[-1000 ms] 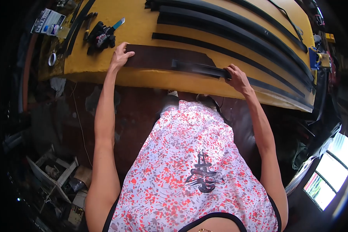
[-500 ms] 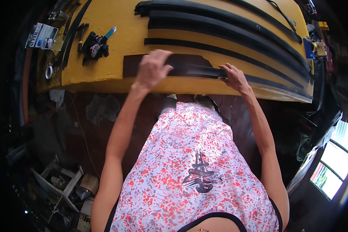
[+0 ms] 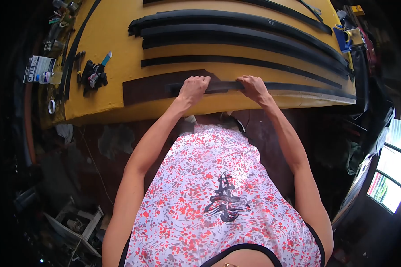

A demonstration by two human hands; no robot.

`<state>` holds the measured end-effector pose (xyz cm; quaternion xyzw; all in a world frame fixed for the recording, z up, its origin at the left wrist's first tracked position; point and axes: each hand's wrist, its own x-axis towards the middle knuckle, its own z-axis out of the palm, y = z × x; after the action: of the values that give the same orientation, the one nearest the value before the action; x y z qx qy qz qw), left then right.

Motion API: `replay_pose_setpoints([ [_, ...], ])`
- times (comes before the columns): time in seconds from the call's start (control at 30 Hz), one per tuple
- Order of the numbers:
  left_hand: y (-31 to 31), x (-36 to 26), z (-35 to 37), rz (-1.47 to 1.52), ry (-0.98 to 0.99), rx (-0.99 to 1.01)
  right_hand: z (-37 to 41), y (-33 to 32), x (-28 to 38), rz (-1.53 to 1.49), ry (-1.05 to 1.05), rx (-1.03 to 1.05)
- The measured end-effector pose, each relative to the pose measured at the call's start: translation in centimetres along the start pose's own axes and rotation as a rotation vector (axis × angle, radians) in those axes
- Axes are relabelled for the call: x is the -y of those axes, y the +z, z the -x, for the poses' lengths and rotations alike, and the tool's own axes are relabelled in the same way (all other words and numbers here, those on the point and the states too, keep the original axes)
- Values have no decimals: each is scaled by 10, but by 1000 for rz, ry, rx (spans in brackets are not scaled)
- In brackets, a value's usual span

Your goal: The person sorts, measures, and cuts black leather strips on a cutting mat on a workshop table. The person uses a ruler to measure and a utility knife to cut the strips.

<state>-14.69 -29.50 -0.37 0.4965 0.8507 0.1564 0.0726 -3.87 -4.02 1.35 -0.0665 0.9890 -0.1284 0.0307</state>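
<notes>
Near the front edge of a yellow-topped table (image 3: pixel 116 58), a long black strip (image 3: pixel 225 86) runs left to right under both hands. My left hand (image 3: pixel 194 90) is closed on it, fingers curled down. A short way to the right, my right hand (image 3: pixel 254 88) pinches the same strip from above. Beyond my right hand the strip lies along the table edge. A flat dark brown piece (image 3: pixel 142 87) lies beneath the strip's left part, partly hidden by my left hand.
Several more black strips (image 3: pixel 240 62) lie farther back, one marked XL. At left are a teal-handled cutter (image 3: pixel 107 58), a black crumpled bundle (image 3: pixel 93 79), a hammer-like tool (image 3: pixel 79 66), a tape roll (image 3: pixel 52 107) and a box (image 3: pixel 39 69). A blue holder (image 3: pixel 342 38) stands at right.
My left hand, raised and open before, has come down onto the strip and closed, nearer my right hand. My right hand keeps its grip. The view has shifted slightly.
</notes>
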Motion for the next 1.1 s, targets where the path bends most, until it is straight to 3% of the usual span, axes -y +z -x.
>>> replay_pose_setpoints([
  [0.2, -8, -17, -4, -61, -35, 45, -1, 5, -2, -22, -30, -4],
  [0.27, -7, -26, -6, -98, 19, -78, 8, -3, -8, -89, -64, -59],
  [0.53, -21, -29, -10, 9, -118, 86, 60, -18, -90, -82, 7, 10],
  [0.83, -26, -49, -17, -67, -254, 132, 55, -10, -99, -159, -65, -28],
  [1.1, -6, -90, -58, 34, -72, 63, 55, -13, -94, -111, -56, 20],
])
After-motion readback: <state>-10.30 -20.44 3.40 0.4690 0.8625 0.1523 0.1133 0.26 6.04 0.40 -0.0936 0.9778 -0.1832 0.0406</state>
